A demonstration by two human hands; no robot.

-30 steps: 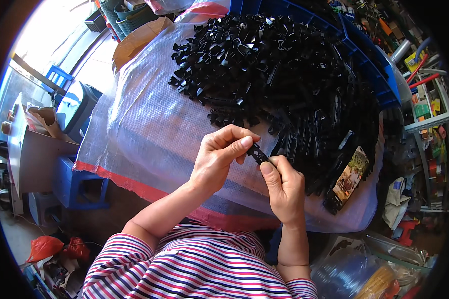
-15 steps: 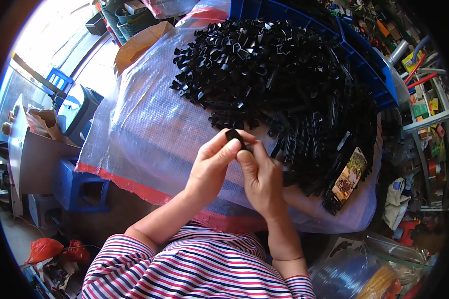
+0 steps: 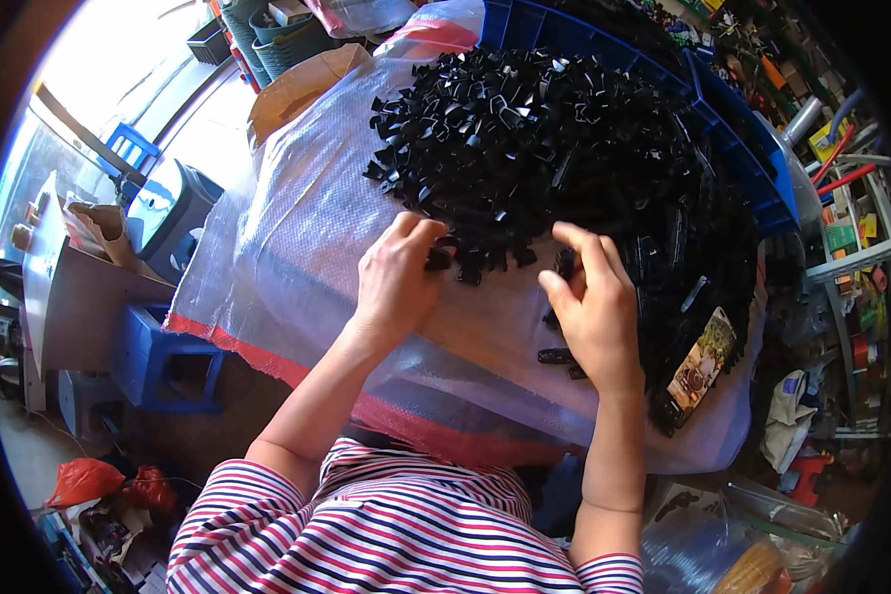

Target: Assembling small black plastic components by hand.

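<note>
A big heap of small black plastic pieces (image 3: 495, 129) covers the far part of a whitish woven sack (image 3: 297, 218). Many at the far left look like bent clips, while longer strips (image 3: 678, 238) lie to the right. At the heap's near left edge, my left hand (image 3: 398, 282) has its fingers curled, with a black plastic piece (image 3: 440, 257) at the fingertips, partly hidden. My right hand (image 3: 599, 307) hovers by the near edge of the heap, thumb and fingers apart. A few loose black strips (image 3: 556, 356) lie just beside its wrist.
A phone-like slab with a picture on it (image 3: 703, 366) rests on the heap's right edge. Blue plastic crates (image 3: 742, 129) border the heap behind. On the left stand a blue stool (image 3: 163, 361) and a table (image 3: 99, 307); crowded shelves (image 3: 851, 257) fill the right.
My hands were together around a small black piece; now they are apart, the left toward the heap's left edge and the right further right with fingers opened. The view has shifted slightly.
</note>
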